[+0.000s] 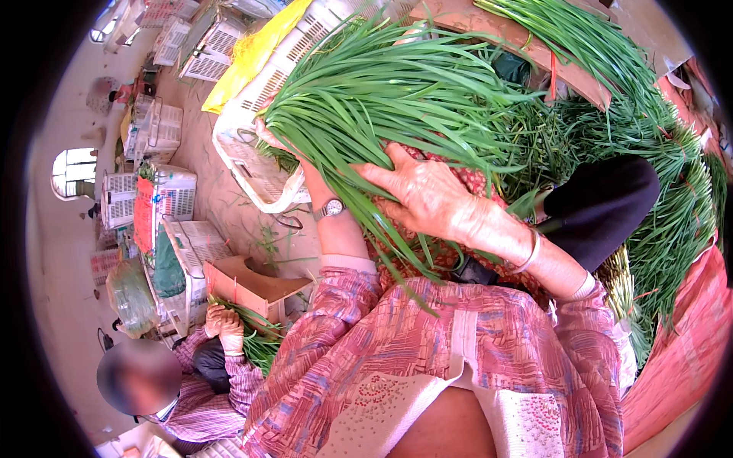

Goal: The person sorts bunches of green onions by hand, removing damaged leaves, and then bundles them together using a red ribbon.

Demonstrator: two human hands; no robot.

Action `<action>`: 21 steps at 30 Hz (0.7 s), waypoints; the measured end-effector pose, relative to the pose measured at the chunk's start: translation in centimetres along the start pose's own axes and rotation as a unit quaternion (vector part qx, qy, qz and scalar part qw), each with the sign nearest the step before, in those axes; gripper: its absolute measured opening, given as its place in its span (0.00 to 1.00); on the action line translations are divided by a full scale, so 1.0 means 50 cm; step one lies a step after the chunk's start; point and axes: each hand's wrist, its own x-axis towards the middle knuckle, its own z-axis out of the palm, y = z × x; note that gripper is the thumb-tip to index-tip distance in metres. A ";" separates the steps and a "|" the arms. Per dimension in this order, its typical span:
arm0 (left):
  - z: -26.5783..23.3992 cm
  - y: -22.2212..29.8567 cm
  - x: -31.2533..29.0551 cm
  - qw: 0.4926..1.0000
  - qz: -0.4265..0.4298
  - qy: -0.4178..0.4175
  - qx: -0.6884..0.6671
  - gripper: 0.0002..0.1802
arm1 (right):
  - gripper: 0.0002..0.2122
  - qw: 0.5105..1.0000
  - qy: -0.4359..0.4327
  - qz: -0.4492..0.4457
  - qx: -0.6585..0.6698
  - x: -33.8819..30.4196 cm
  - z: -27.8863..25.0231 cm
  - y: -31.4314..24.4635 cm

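Observation:
A big loose bunch of garlic chives (382,84) fans out across my front, its long green leaves spreading to the upper right. My left hand (279,141), with a wristwatch above it, is closed round the gathered end of the bunch. Leaves cover most of its fingers. My right hand (424,191) rests on the near side of the leaves, its index finger stretched out and the fingers apart. Some leaf tips hang down between my two forearms, over the patterned cloth on my lap.
A white plastic crate (256,172) with a yellow cloth (252,53) stands at upper left. More chives (676,198) are heaped at right beside a red sheet (679,328). A cardboard box (256,286) lies at left, near a co-worker's hands (227,327) holding greens.

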 end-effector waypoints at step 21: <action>0.091 -0.001 0.021 0.955 -0.068 -0.176 -0.229 0.12 | 0.07 0.978 0.145 0.100 -0.112 -0.038 -0.181 0.078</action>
